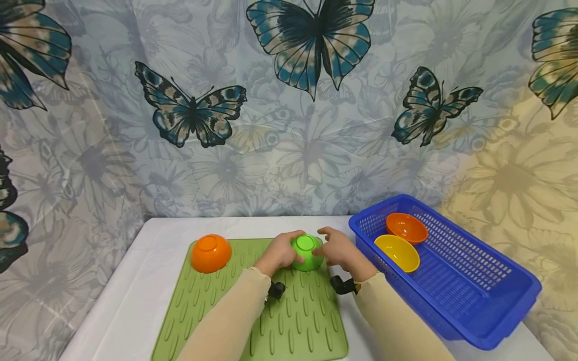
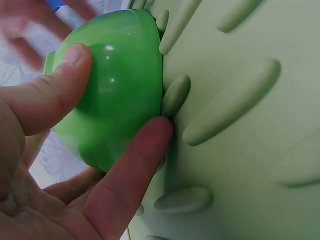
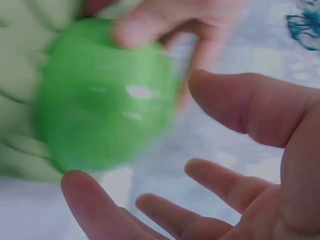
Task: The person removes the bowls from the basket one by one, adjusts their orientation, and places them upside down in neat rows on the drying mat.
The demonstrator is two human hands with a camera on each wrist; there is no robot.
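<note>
A green bowl [image 1: 306, 250] lies upside down near the far right corner of the ridged green mat [image 1: 289, 321]. My left hand [image 1: 282, 252] grips it from the left; in the left wrist view the thumb presses the green bowl's side [image 2: 115, 75] and a finger reaches its rim at the mat. On the other side, my right hand [image 1: 339, 250] is spread, its fingers loosely bent beside the bowl. The right wrist view shows that hand's thumb [image 3: 245, 102] apart from the bowl. An orange bowl [image 1: 210, 254] rests upside down at the mat's far left corner.
To the right stands a blue perforated basket [image 1: 456, 281], angled on the white-covered table [image 1: 122, 301]. In it sit a second orange bowl [image 1: 406, 228] and a yellow bowl [image 1: 397, 253]. A butterfly-patterned cloth [image 1: 289, 175] hangs behind the table.
</note>
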